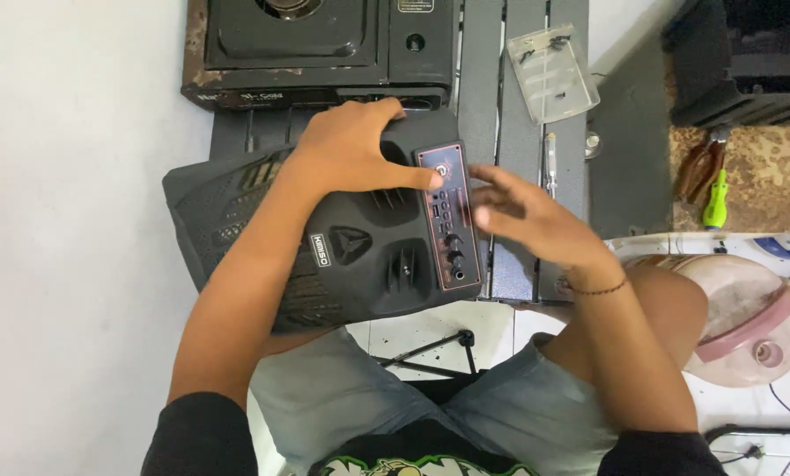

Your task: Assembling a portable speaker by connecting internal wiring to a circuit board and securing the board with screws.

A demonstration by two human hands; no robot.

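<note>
A black portable speaker (360,256) lies on a dark slatted metal table (518,132), its control panel (448,216) with knobs and buttons facing up. My left hand (351,145) rests on top of the speaker, palm down, thumb reaching to the panel's upper edge. My right hand (523,216) hovers just right of the panel with fingers spread and slightly blurred, holding nothing. A thin bracelet circles my right wrist.
A black portable gas stove (316,44) stands behind the speaker. A clear plastic tray with screws (552,70) and a screwdriver (550,163) lie on the table. Pliers and a green tool (715,198) sit on the floor at right, beside a pink container (748,308).
</note>
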